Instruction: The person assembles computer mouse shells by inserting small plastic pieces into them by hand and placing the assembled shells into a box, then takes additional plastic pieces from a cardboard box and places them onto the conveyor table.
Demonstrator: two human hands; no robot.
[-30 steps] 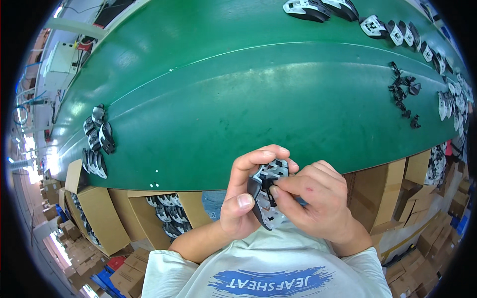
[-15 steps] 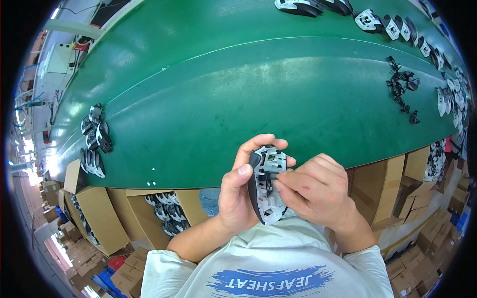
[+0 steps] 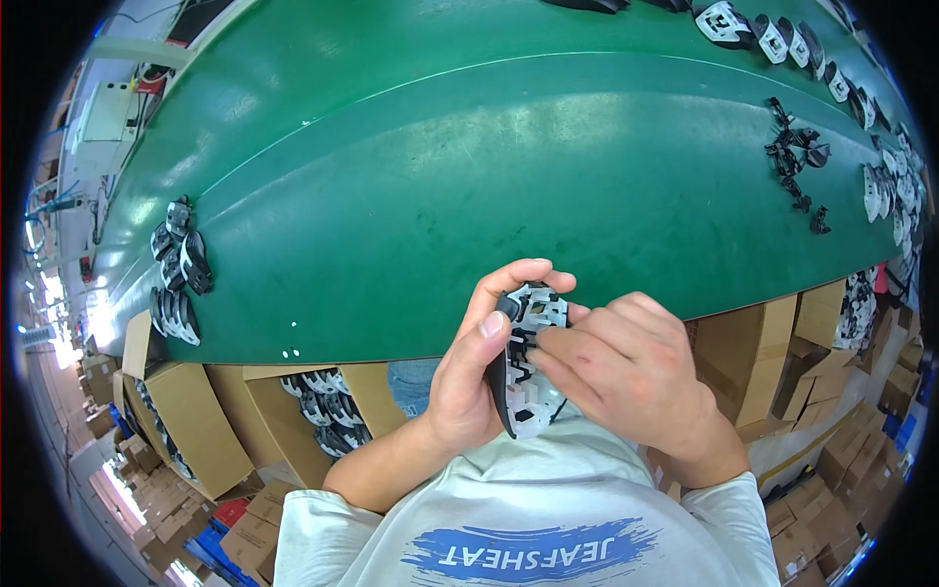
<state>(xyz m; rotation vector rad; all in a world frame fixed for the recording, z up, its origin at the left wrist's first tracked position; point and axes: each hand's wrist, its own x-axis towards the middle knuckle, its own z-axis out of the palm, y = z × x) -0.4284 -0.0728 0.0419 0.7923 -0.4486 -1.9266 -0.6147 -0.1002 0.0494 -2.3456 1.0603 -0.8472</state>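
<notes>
My left hand (image 3: 466,383) is wrapped around a black-and-white plastic shell (image 3: 533,415), shaped like a computer mouse cover. The shell's white, ribbed inner side is turned up, with its black outer edge against my left palm. My right hand (image 3: 638,370) is closed in a pinch over the middle of the shell. At its thumb and forefinger tips is a small black plastic part (image 3: 519,339), lying across the inside of the shell. The fingers hide part of it, so I cannot tell how firmly it sits there.
Small black parts (image 3: 787,161) lie loose on the green table (image 3: 440,215) at the right. Similar shells (image 3: 174,313) stand in a group at the left, and more shells (image 3: 773,39) line the far right. Open cardboard boxes (image 3: 201,421) with shells inside stand below the near edge.
My right fingertips have moved slightly up and left over the shell, with the small black part still at them. My left hand keeps its hold. The view has shifted a little.
</notes>
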